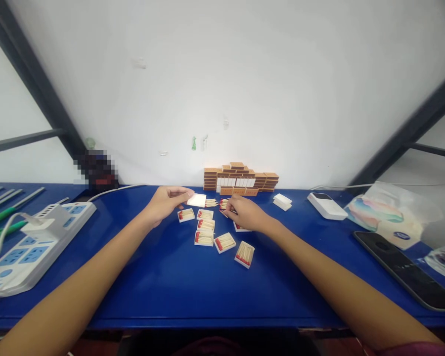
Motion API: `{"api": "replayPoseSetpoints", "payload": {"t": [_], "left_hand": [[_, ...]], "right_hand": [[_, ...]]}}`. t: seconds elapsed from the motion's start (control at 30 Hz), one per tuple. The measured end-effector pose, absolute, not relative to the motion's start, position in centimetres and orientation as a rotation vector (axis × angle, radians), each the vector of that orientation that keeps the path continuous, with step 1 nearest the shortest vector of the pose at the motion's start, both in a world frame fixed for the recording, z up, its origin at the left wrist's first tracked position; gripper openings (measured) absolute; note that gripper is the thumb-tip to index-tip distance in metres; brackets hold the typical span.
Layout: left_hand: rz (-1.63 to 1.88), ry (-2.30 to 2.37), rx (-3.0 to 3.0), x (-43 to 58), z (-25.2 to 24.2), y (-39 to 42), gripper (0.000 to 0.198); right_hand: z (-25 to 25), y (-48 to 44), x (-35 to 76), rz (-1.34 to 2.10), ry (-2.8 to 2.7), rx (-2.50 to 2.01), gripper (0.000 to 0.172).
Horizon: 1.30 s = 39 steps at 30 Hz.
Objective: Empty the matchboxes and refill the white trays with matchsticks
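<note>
My left hand pinches the left end of an empty white matchbox tray just above the table. To the right of that tray lie loose matches. My right hand is closed over red-tipped matches; its fingertips are pressed together at them, and the palm side is hidden. Under the right wrist a filled tray is partly covered. Several more trays full of matches stand in front, among them a stacked-looking column, one on the left and two nearer me.
Behind my hands, brown matchboxes are built up against the wall. White trays, a white device, a tissue pack and a phone lie right. Left are a power strip and green-handled tools.
</note>
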<state>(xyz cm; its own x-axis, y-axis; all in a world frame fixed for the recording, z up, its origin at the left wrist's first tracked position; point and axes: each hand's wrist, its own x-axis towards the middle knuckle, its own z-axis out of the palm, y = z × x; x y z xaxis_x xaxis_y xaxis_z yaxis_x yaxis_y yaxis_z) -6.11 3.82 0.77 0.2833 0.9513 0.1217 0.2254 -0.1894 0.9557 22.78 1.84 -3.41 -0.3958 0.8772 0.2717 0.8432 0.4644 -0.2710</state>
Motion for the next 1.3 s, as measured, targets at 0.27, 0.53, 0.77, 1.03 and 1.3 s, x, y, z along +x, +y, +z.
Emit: {"api": "replayPoseSetpoints", "payload": {"t": [0.27,0.53,0.77,1.03,1.3], "left_hand": [[1.009,1.138,1.61,-6.1,0.8,3.9,0.044],[1.006,1.093,1.488,-6.2,1.1,3.9,0.046],[1.013,1.111,1.426,-6.1,1.4,3.7,0.051],[0.994,1.077,1.358,-6.2,1.4,3.6,0.053],[0.986,1.063,1.3,-6.1,1.3,3.8,0.05]], "right_hand": [[-3.0,1.6,22.3,0.128,-2.315,-1.485,0.019],[-2.1,1.6,23.5,0.317,-2.414,-1.486,0.01],[-0.5,1.1,24.3,0.451,-2.445,-1.477,0.009],[0.1,1.2,24.5,0.255,-2.382,-1.533,0.013],[-0.9,1.8,25.4,0.381,-2.361,-1.593,0.014]]}}
